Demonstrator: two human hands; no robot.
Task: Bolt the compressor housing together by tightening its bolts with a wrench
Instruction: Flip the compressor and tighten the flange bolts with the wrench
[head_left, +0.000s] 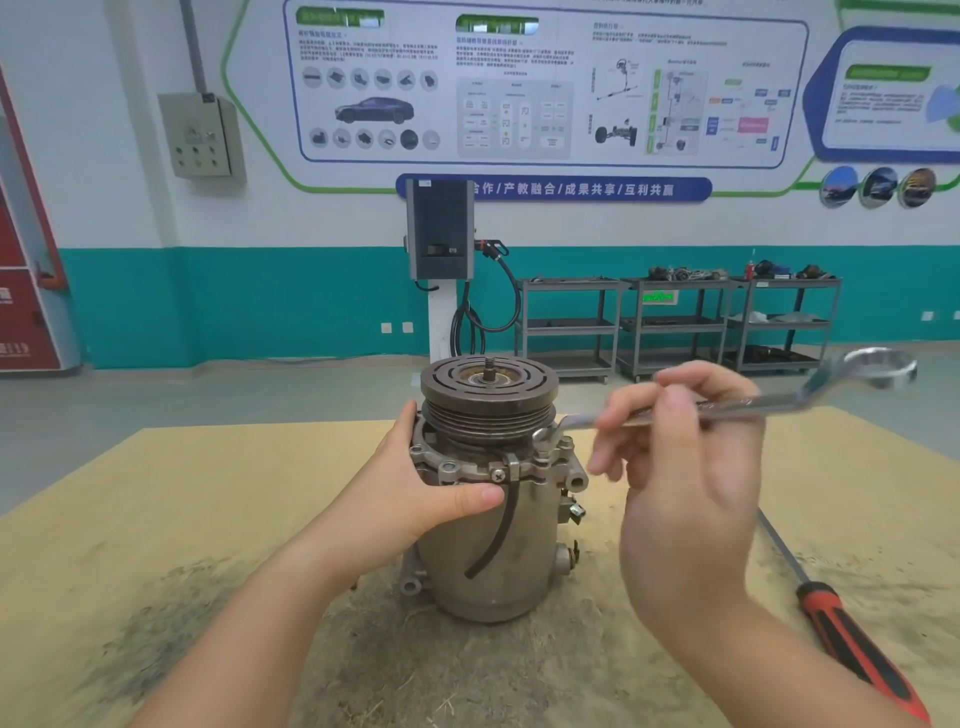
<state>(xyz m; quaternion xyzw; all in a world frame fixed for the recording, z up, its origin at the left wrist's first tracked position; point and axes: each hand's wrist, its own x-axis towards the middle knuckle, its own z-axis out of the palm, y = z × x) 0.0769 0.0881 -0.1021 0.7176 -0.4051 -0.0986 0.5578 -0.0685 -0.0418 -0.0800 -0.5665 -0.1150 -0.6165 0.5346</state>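
Note:
A grey metal compressor (488, 551) stands upright on the wooden table (208, 499), its dark grooved pulley (488, 400) on top. My left hand (415, 488) grips the housing just under the flange, thumb across the front. My right hand (685, 457) pinches the shaft of a silver wrench (779, 400). The wrench's near end sits on a bolt (545, 439) at the right of the flange, and its ring end points up to the right. A cross-head screw (497, 474) and a black strap show on the housing's front.
A red-and-black-handled screwdriver (852, 639) lies on the table at the right, close to my right forearm. Dark grime marks the tabletop around the compressor. Behind the table are a charging post (440, 234) and grey shelf carts (675, 322) along the wall.

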